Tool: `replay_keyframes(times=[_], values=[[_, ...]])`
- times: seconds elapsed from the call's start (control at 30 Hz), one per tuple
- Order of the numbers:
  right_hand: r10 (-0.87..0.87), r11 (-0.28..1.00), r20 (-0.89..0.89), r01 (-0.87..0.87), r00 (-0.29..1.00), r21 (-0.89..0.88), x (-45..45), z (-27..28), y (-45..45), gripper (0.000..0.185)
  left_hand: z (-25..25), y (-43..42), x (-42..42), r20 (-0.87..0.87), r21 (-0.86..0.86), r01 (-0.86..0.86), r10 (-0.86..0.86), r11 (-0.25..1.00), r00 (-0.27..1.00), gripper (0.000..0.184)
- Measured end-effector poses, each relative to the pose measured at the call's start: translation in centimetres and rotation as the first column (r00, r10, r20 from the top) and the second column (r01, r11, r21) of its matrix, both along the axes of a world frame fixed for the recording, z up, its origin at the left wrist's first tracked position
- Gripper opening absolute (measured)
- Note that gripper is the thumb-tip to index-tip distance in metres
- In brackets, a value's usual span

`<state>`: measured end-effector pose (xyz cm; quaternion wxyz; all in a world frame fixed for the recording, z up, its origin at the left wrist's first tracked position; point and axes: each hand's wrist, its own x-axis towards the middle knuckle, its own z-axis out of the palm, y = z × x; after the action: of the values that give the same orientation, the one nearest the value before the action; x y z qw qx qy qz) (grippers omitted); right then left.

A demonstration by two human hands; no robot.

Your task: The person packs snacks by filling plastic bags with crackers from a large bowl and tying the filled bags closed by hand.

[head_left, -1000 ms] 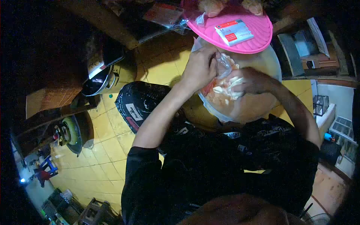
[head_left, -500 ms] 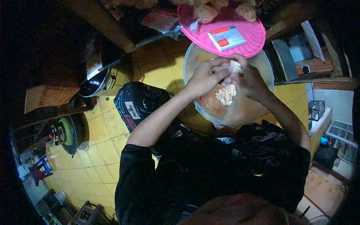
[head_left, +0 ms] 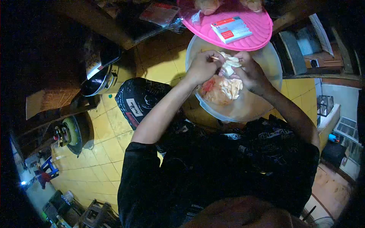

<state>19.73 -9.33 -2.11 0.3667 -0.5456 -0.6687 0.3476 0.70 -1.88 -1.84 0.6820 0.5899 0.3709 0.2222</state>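
My left hand (head_left: 203,68) is closed, pinching a thin wooden stick (head_left: 215,57); most of the stick is hidden by my fingers. Opposite it, my right hand (head_left: 249,72) is closed around several pale, soft, folded pieces (head_left: 229,66), whose kind I cannot make out. Both hands are over a wide translucent plastic tub (head_left: 262,104), close together. Below them in the tub lies a heap of similar pale pieces (head_left: 230,89). Beside the heap is an orange-brown mass with a red patch (head_left: 208,86), perhaps a plastic bag.
A pink ridged lid or tray (head_left: 260,36) overlaps the tub's far edge, carrying a white-and-red packet (head_left: 232,30) and round brownish items (head_left: 207,5). A clear packet (head_left: 159,15) lies left of it. A metal pot (head_left: 95,85) and cardboard box (head_left: 51,100) stand at left.
My hands have moved slightly apart, and the stick now shows in my left hand. More pale pieces show in my right hand. The view has shifted a little.
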Motion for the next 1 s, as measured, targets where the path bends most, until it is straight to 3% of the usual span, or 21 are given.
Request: replay_keyframes(times=[0.03,0.17,0.23,0.27,0.33,0.37,0.43,0.57,0.6,0.63,0.77,0.83,0.87,0.93,0.97,1.0], values=[[0.008,0.990,0.086,-0.020,0.996,0.137,0.1,-0.3,0.2,0.036,0.2,0.1,0.1,0.060,-0.133,-0.011,0.019,0.991,0.998,0.016],[0.053,0.985,0.076,-0.065,0.996,0.162,0.3,-0.1,0.1,0.035,0.8,-0.4,0.0,0.050,-0.182,-0.032,0.042,0.983,0.998,0.018],[0.023,0.997,0.135,-0.013,0.991,-0.070,0.5,1.3,-0.2,0.019,0.4,-0.6,0.2,0.215,-0.435,-0.040,0.147,0.900,0.965,0.021],[0.019,0.997,0.131,-0.009,0.991,-0.077,0.2,2.5,-0.3,0.019,0.8,-0.8,0.3,0.210,-0.441,-0.038,0.145,0.897,0.967,0.021],[0.051,0.989,0.346,0.001,0.937,-0.150,-0.5,4.3,-0.5,0.018,1.6,-0.8,0.5,0.322,-0.575,-0.004,0.231,0.818,0.918,0.019],[0.049,0.988,0.345,0.006,0.937,-0.155,-0.3,3.8,-0.5,0.018,1.4,-1.0,0.6,0.320,-0.579,-0.001,0.229,0.815,0.919,0.019],[0.037,0.973,0.434,-0.131,0.900,0.190,0.0,2.9,0.0,0.029,1.2,-1.1,0.7,0.334,-0.433,-0.009,0.170,0.901,0.927,0.024],[0.057,0.964,0.434,-0.162,0.899,0.210,-0.5,3.9,-0.3,0.029,1.6,-0.9,0.3,0.271,-0.351,-0.101,0.205,0.931,0.940,0.026],[0.055,0.996,0.038,-0.052,0.998,-0.072,-0.9,4.1,-0.6,0.029,1.7,-0.7,0.1,0.273,-0.349,-0.102,0.205,0.932,0.940,0.027],[-0.078,0.927,-0.344,-0.059,0.936,-0.370,-1.1,4.1,-0.7,0.031,1.9,-0.6,0.0,0.273,-0.348,-0.105,0.208,0.932,0.939,0.028],[-0.038,0.938,-0.282,-0.063,0.959,-0.340,-0.3,3.2,-0.3,0.027,2.2,-1.0,-0.3,0.195,-0.172,-0.106,0.139,0.979,0.971,0.028],[-0.053,0.975,0.121,0.077,0.991,-0.209,-0.1,3.1,-0.2,0.024,2.5,-1.5,0.0,0.195,-0.082,-0.116,0.130,0.990,0.972,0.026],[-0.044,0.974,0.121,0.070,0.992,-0.217,-0.1,3.0,-0.1,0.024,2.5,-1.7,0.0,0.192,-0.090,-0.123,0.139,0.988,0.971,0.026],[0.010,1.000,0.260,-0.010,0.966,-0.001,-0.2,2.9,0.0,0.024,2.3,-2.0,0.0,0.168,0.092,-0.096,0.080,0.991,0.983,0.023],[0.021,1.000,0.260,-0.020,0.965,-0.009,-0.3,3.2,0.1,0.024,1.6,-2.0,0.0,0.168,0.084,-0.106,0.091,0.991,0.982,0.023],[0.019,0.975,0.098,0.003,0.995,-0.222,-0.5,3.6,0.2,0.027,0.7,-1.8,0.2,0.162,0.165,-0.103,0.076,0.981,0.984,0.019]])
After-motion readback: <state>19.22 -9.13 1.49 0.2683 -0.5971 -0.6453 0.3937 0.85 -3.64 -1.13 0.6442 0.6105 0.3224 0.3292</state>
